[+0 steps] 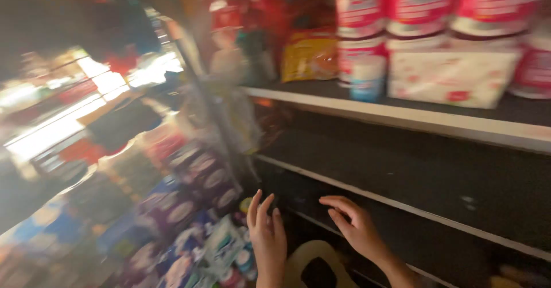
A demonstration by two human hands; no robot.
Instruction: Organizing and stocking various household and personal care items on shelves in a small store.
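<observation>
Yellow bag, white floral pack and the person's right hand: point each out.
yellow bag (309,54), head view, middle of its front.
white floral pack (450,77), head view, centre of its front face.
right hand (357,225), head view, back of the hand.

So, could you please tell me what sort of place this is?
Probably a shop aisle: red-and-white tubs and a yellow packet fill the top shelf, with packaged goods stacked left. Both the left hand and the right hand are empty.

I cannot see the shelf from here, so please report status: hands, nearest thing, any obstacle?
Left hand open, empty. Right hand open, fingers curled, empty. Both by the dark lower shelf. Picture blurred; nothing seen between.
</observation>
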